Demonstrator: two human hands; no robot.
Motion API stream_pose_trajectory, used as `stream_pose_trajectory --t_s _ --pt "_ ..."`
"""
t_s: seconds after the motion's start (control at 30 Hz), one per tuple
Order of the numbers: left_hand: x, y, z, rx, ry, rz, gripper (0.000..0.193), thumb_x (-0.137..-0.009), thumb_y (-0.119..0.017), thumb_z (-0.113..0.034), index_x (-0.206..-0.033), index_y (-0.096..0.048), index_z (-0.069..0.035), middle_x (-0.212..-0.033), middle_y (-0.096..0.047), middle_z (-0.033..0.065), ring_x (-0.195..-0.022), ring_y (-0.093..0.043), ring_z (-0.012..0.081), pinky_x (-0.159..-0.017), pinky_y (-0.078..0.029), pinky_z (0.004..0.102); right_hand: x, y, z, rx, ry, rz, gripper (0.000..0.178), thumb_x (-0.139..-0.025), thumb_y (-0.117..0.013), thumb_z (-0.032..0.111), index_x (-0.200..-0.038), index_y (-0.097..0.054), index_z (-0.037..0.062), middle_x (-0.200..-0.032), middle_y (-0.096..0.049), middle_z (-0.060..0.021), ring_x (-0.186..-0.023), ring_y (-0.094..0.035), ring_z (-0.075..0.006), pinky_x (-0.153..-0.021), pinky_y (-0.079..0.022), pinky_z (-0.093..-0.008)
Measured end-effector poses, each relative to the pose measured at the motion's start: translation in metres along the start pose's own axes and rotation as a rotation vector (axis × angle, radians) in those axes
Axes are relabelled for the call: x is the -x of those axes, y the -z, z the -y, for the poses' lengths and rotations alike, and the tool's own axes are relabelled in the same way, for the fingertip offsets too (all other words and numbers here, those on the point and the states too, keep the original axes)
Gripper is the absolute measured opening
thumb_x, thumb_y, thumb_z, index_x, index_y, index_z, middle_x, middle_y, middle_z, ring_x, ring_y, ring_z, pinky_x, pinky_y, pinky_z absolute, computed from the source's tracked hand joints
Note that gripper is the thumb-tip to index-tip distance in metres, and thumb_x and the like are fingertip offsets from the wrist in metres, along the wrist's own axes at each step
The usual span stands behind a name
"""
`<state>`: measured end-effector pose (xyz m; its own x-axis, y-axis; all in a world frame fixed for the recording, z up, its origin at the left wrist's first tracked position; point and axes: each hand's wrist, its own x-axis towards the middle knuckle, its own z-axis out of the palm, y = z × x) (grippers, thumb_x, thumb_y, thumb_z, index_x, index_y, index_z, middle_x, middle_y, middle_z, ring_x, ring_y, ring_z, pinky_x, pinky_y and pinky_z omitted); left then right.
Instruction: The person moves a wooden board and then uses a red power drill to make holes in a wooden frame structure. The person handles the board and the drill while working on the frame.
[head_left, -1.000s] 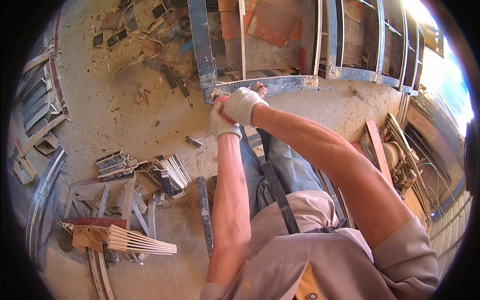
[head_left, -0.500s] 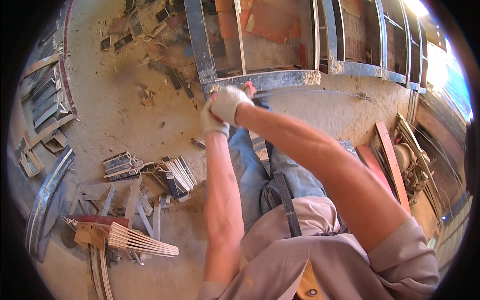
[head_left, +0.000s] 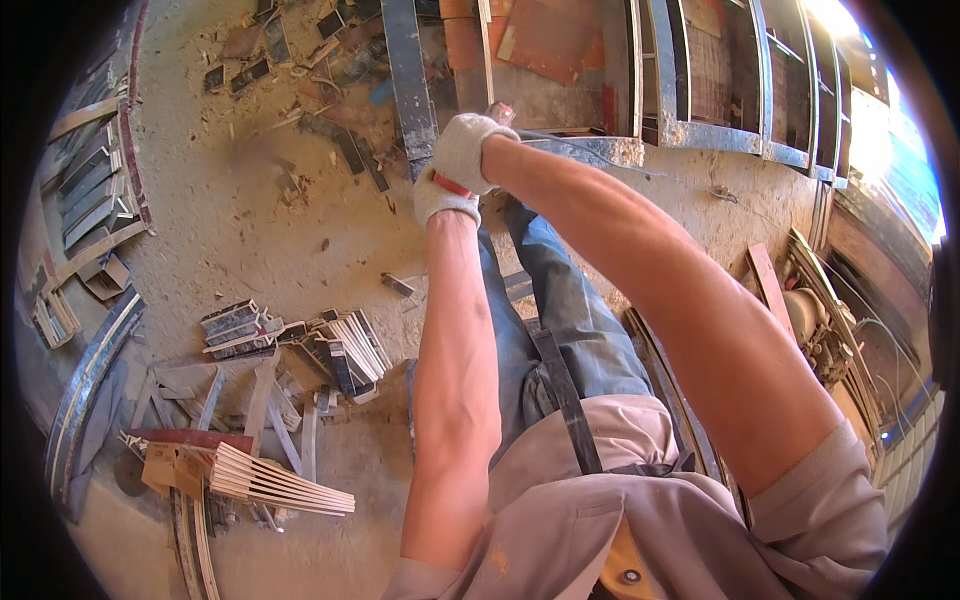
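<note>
Both my hands wear pale knit work gloves and are close together at the lower end of a dark-faced wooden frame. My left hand is wrapped round a red-bodied tool. Just above it, my right hand grips the same tool, its fingers closed. A dark cord runs off to the right from beside my right hand. The gloves hide most of the tool, so its exact kind does not show. The frame's left upright reaches down to the gloves.
More curved frames continue to the right. Wood offcuts and sawdust litter the floor at the upper left. Stacked strips and short block pieces lie at lower left. Boards lean at the right.
Both hands have shifted slightly up and right, with the tool still in them. The cord beside the right hand has swung upward. My legs have also changed position.
</note>
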<state>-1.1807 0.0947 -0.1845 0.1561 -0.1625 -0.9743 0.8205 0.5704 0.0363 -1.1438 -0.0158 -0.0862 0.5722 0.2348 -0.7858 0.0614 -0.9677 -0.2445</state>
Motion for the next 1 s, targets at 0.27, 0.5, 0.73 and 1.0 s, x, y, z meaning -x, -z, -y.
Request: stream_pose_trajectory --t_s 0.27,0.5,0.73,1.0 --pt "-0.02 0.074 0.01 -0.326 0.02 0.18 0.018 -0.093 -0.06 -0.021 -0.1 -0.068 -0.007 -0.101 -0.072 0.0107 -0.09 -0.07 0.0283 -0.081 -0.058 0.0438 0.021 -0.041 -0.001 -0.043 -0.014 0.049 0.019 -0.083 -0.069 0.023 -0.094 -0.08 0.0121 -0.104 -0.078 -0.0095 -0.098 -0.076 -0.0271 -0.078 -0.06 -0.0418" --pt "0.024 0.042 0.014 -0.318 0.11 0.083 0.022 -0.088 -0.073 -0.017 -0.108 -0.07 -0.007 -0.104 -0.073 0.0082 -0.092 -0.071 0.026 -0.087 -0.058 0.0403 0.069 -0.05 -0.004 -0.199 -0.05 -0.053 0.015 -0.078 -0.072 0.022 -0.084 -0.078 0.0092 -0.092 -0.077 -0.0144 -0.083 -0.076 -0.0294 -0.071 -0.06 -0.0412" --pt "0.176 0.027 0.039 -0.502 -0.18 0.153 0.057 -0.082 -0.082 -0.011 -0.134 -0.06 -0.001 -0.12 -0.066 0.0089 -0.105 -0.067 0.0212 -0.093 -0.054 0.0369 0.21 -0.059 0.043 -0.432 -0.198 -0.431 0.056 -0.073 -0.075 0.019 -0.124 -0.062 0.0007 -0.088 -0.071 -0.0192 -0.084 -0.071 -0.0378 -0.075 -0.058 -0.0461" --pt "0.31 0.037 -0.035 -0.736 -0.236 0.447 0.059 -0.095 -0.071 -0.023 -0.141 -0.048 0.004 -0.122 -0.065 0.0183 -0.109 -0.067 0.0312 -0.098 -0.055 0.0463 0.32 -0.181 0.043 -0.644 -0.293 -0.387 0.051 -0.071 -0.081 0.034 -0.118 -0.074 0.0171 -0.102 -0.073 -0.0132 -0.105 -0.065 -0.0357 -0.093 -0.049 -0.0494"
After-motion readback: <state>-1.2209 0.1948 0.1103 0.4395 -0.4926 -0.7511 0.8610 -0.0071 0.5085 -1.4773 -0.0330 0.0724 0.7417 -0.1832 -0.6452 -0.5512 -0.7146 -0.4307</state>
